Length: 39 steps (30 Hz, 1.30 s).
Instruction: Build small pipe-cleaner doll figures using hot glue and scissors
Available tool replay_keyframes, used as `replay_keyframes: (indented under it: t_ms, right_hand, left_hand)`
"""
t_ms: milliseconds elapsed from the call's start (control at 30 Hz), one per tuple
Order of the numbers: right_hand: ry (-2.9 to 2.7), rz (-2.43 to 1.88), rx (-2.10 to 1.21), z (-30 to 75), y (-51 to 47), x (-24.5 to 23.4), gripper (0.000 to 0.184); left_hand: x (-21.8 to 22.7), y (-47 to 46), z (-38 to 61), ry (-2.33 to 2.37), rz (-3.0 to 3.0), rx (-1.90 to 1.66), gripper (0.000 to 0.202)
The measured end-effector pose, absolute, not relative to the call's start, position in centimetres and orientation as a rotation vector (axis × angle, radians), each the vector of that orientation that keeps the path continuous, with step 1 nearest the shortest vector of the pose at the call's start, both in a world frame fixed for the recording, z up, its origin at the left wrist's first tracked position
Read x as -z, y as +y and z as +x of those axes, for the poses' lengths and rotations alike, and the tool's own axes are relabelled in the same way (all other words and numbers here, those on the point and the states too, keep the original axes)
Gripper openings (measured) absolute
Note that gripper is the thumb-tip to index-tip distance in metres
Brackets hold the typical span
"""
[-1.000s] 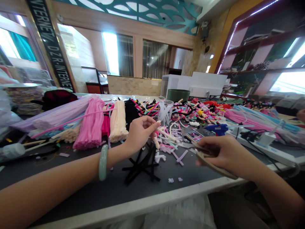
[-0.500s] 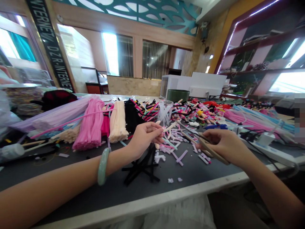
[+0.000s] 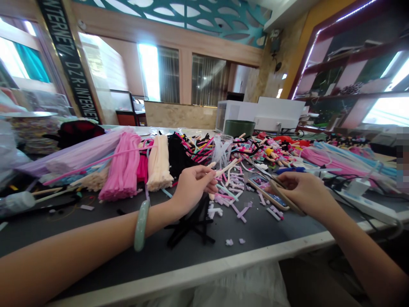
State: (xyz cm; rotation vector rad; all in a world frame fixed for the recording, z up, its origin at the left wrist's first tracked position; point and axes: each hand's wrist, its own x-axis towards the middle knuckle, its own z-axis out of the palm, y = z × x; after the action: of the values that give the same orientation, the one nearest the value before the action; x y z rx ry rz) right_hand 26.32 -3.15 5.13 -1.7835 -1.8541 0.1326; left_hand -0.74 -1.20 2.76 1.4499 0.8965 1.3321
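A person's left hand (image 3: pixel 193 186) pinches a cream pipe-cleaner piece (image 3: pixel 227 167) above scattered pipe-cleaner scraps (image 3: pixel 238 187) at frame center, while the right hand (image 3: pixel 303 192) grips a slim tan tool (image 3: pixel 283 196) beside a phone (image 3: pixel 263 189) on a gray table (image 3: pixel 255 234).

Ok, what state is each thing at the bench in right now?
Left hand, pinching a cream pipe-cleaner piece
Right hand, gripping a beige tool
Phone, lying flat
Clear cup, upright, holding white stems
Jade bangle, around the left wrist
Pink pipe-cleaner bundle, lying flat
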Motion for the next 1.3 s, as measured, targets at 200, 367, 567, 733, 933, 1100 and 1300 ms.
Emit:
replay_keyframes:
  t_ms: [200,367,567,733,933,1100,1300]
  right_hand:
    - [-1.9,-1.631,-0.299,25.8,-2.9,-3.9,0.034]
    - [-2.038,-1.545,-0.393,24.5,-3.4,-3.4,0.038]
    - [-2.07,-1.496,-0.541,23.1,-4.2,-3.5,0.044]
    - [-2.048,-1.358,-0.796,22.7,-3.3,-2.0,0.039]
    - [-1.935,-1.246,-1.04,22.8,-2.6,-0.7,0.031]
    - [-1.893,-1.24,-1.083,22.9,-2.4,-0.5,0.028]
    - [-1.957,-1.266,-1.025,23.2,-2.0,-0.1,0.031]
  left_hand:
    - [-2.7,-1.5,-0.5,0.852,1.314,-1.318,0.01]
    - [-2.7,-1.7,-0.2,0.785,1.179,-1.321,0.004]
    - [-2.1,-1.9,0.0,0.743,1.173,-1.281,0.005]
    - [-2.0,-2.1,0.0,0.695,1.265,-1.207,0.013]
    - [-1.9,-1.9,-0.4,0.657,1.464,-1.07,0.035]
    - [-1.7,-1.0,-0.9,0.634,1.554,-1.018,0.04]
    - [-1.6,0.0,-1.4,0.629,1.635,-1.042,0.047]
